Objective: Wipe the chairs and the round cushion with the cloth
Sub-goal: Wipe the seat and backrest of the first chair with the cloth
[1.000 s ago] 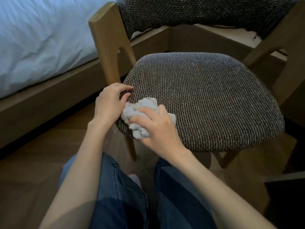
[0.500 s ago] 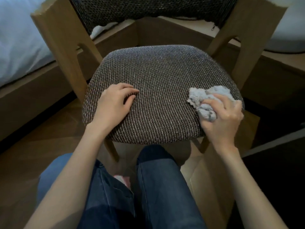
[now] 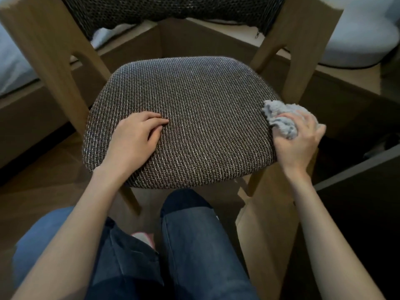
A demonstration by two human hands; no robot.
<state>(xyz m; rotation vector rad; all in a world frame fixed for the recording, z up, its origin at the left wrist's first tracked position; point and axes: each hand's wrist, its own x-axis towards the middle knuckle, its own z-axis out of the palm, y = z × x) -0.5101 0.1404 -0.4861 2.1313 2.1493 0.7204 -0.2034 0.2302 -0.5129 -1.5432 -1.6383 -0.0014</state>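
Note:
A wooden chair with a dark woven seat (image 3: 194, 118) stands right in front of me, its woven backrest (image 3: 164, 9) at the top of the view. My right hand (image 3: 298, 139) grips a bunched pale grey cloth (image 3: 281, 118) against the seat's right edge. My left hand (image 3: 136, 137) rests on the left front part of the seat, fingers lightly bent. A pale round cushion (image 3: 363, 35) lies at the upper right behind the chair.
A bed with white bedding (image 3: 13, 68) and its wooden frame (image 3: 26, 118) run along the left. My knees in blue jeans (image 3: 190, 245) are under the seat's front edge. Dark furniture (image 3: 363, 191) stands close on the right.
The cloth in my right hand went from the seat's front left across to its right edge. My left hand slid from the left rim onto the seat. The view swung left over the chair.

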